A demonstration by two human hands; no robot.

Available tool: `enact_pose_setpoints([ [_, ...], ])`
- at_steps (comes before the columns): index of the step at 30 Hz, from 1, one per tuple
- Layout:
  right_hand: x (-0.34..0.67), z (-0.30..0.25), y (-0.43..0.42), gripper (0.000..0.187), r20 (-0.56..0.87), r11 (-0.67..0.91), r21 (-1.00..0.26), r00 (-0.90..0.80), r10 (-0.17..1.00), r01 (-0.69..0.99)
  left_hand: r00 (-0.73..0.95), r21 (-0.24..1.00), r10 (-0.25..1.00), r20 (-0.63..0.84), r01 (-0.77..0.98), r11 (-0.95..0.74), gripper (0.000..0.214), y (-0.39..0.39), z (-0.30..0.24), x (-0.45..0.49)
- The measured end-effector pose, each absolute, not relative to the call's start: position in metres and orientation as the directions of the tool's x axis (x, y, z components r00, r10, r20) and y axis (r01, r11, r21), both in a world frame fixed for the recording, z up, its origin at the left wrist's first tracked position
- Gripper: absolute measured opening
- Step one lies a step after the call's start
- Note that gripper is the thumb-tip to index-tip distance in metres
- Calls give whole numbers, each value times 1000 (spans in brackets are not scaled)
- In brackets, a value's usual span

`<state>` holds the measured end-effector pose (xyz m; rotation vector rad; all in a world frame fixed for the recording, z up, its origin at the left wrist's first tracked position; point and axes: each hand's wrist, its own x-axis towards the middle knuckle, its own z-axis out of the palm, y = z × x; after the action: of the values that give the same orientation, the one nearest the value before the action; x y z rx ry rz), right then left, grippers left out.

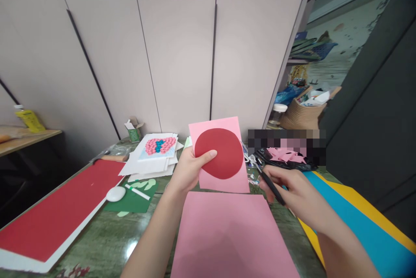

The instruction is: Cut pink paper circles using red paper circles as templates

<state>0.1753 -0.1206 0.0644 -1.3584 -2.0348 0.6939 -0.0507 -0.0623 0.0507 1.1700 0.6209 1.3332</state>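
While the left hand [191, 169] pins a red circle [224, 154] against a pink sheet [224, 184], thumb on top, the right hand [287, 182] grips black-handled scissors [272, 186] just across from it. So the hands are apart, each clamped on its own stuff. Looks like that thumb's there to stop the layers sliding, and the paper's held up off the surface [156, 243], probably giving the blades room; can't tell if they're touching the edge. A larger pink sheet [234, 234] lies below, between the forearms, and pink scraps [286, 155] sit just beyond the right hand.
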Motion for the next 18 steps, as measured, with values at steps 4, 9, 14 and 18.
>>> enact_pose_setpoints([
  [4,176,63,-119,28,181,342,-695,-306,935,633,204,898,942,267,-406,-167,27,-63,51,-51],
  [9,178,63,-118,26,177,340,-693,-308,935,635,193,900,945,265,-400,-171,26,-63,51,-51],
  [14,177,64,-117,25,165,314,-707,-284,944,633,182,900,938,294,-383,-207,24,-62,51,-51],
  [18,173,62,-113,24,169,319,-720,-290,942,617,213,911,928,306,-350,-220,19,-63,51,-52],
])
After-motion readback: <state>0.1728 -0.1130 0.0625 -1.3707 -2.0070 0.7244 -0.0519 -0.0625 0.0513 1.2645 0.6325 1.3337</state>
